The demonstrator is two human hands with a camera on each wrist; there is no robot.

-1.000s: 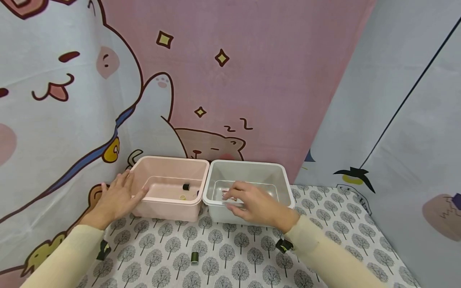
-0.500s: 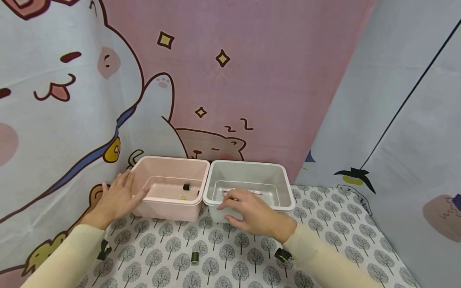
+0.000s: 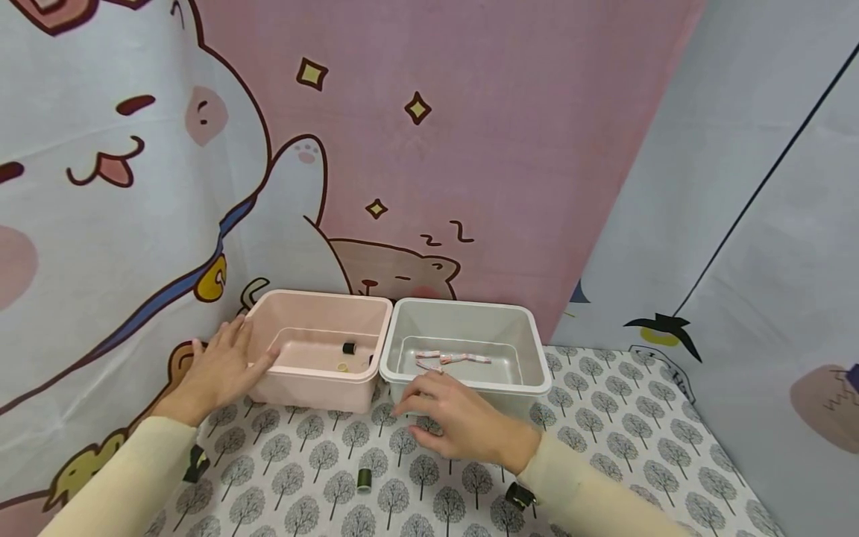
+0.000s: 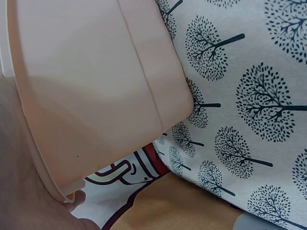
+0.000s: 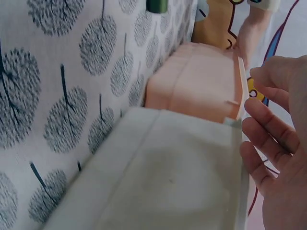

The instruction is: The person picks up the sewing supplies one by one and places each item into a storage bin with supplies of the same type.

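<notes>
My left hand (image 3: 218,371) rests on the left end of the pink bin (image 3: 322,391), its fingers fairly straight along the rim. In the left wrist view, that hand (image 4: 29,167) lies over the bin's edge. Just in front of the grey bin (image 3: 470,317) hovers my right hand (image 3: 463,418), holding nothing, with fingers loosely bent. Several narrow, pink-and-white patterned pieces (image 3: 453,358) lie on the grey bin's floor; their kind is unclear. Inside the pink bin are a black thread spool (image 3: 349,348), a small yellow ring-like thing (image 3: 342,368) and a dark, partly hidden thing.
A green thread spool (image 3: 364,479) stands on the tree-patterned cloth (image 3: 302,455) nearer to me. The two bins sit side by side against a cartoon-printed backdrop (image 3: 510,149). Another printed sheet (image 3: 758,224) rises at the right.
My right hand has drawn back from over the grey bin toward me and slightly left, uncovering the patterned pieces inside. The left hand has stayed on the pink bin.
</notes>
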